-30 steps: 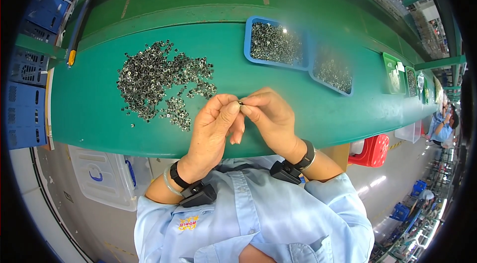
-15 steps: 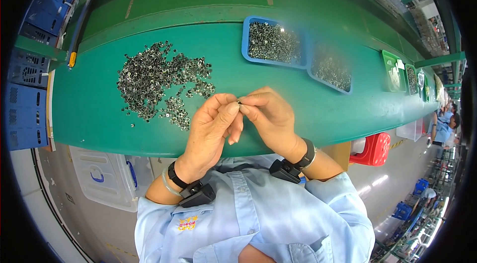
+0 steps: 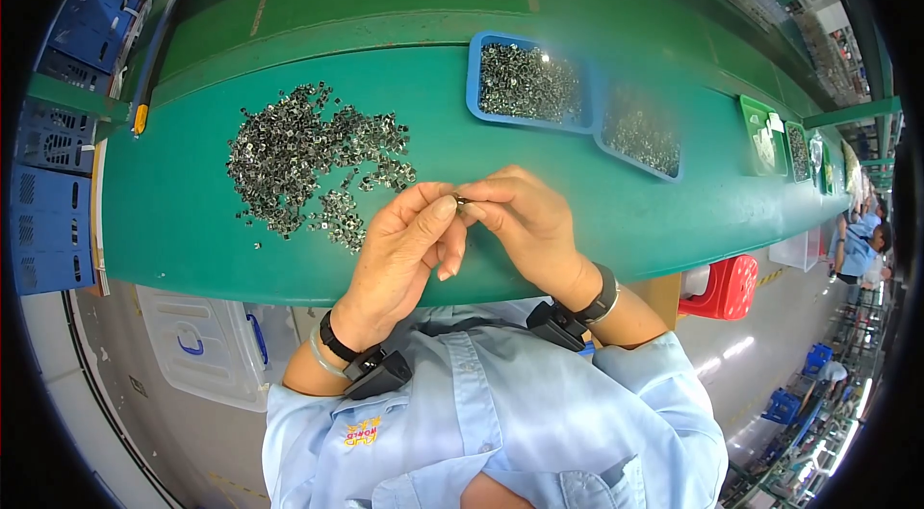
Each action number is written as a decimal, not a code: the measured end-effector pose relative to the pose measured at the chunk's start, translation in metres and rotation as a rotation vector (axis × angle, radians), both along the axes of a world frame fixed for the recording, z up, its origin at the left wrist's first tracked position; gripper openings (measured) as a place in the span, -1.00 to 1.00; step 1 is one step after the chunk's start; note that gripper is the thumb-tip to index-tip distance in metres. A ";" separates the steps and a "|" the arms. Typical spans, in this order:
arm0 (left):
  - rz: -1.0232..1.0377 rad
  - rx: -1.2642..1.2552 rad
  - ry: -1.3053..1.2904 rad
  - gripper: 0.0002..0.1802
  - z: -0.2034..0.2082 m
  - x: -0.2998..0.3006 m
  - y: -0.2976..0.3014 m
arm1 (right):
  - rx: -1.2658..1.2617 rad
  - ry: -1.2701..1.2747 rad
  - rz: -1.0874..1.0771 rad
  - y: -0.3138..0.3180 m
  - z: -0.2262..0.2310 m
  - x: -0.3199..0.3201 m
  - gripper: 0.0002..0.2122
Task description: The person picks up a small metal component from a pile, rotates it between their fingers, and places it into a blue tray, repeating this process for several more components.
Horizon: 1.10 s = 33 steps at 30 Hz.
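**Pinched above the green worktop (image 3: 635,230)**

The green worktop spans the view, its near edge curving past the person's body. Below it on the left sits a clear lidded bin (image 3: 207,345); below it on the right, a red stool (image 3: 724,290). A loose pile of small metal parts (image 3: 279,158) spreads over the worktop's left side. Right of centre, two blue trays adjoin, a nearer-left tray (image 3: 474,86) and a right-hand tray (image 3: 637,163), both filled with similar pieces. Between pile and body, the left hand (image 3: 397,241) and right hand (image 3: 529,220) meet, each with thumb and forefinger clamped on one tiny dark part (image 3: 461,200), its exact shape too small to tell.
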<state>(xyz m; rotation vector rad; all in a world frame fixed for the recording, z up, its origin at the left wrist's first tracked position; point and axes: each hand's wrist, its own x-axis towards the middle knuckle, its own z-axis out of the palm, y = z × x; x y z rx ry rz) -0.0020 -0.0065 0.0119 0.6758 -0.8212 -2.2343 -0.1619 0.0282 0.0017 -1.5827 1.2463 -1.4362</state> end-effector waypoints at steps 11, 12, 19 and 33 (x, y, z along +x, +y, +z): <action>0.002 0.113 0.057 -0.76 0.003 0.001 0.001 | -0.093 0.129 -0.062 -0.001 0.002 0.003 -0.85; 0.000 0.130 0.070 -0.77 0.002 0.001 0.001 | -0.098 0.137 -0.068 -0.001 0.001 0.004 -0.85; 0.019 0.167 0.079 -0.81 0.002 0.000 0.001 | -0.121 0.182 -0.083 0.000 -0.001 0.004 -0.85; 0.037 0.140 0.045 -0.80 0.001 -0.001 0.005 | -0.221 0.249 -0.106 0.002 -0.002 0.003 -0.81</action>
